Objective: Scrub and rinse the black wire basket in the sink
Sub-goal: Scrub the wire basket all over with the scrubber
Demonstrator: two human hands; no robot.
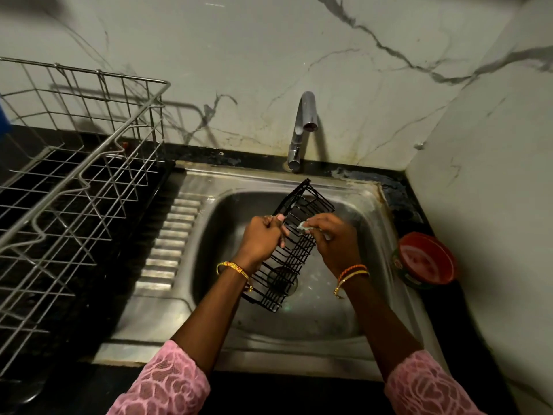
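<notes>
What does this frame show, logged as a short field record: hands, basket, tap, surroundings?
left hand: grips one long edge of the black wire basket
right hand: pinches a small pale scrubber against the basket's wires
basket position: held tilted over the sink bowl, above the drain
tap: no water stream visible
right of sink: red round container on the counter
left of sink: steel dish rack
stage: scrubbing, rinse not yet visible

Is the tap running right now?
Off, it seems: no stream falls from the tap spout onto the basket held over the sink.
</notes>
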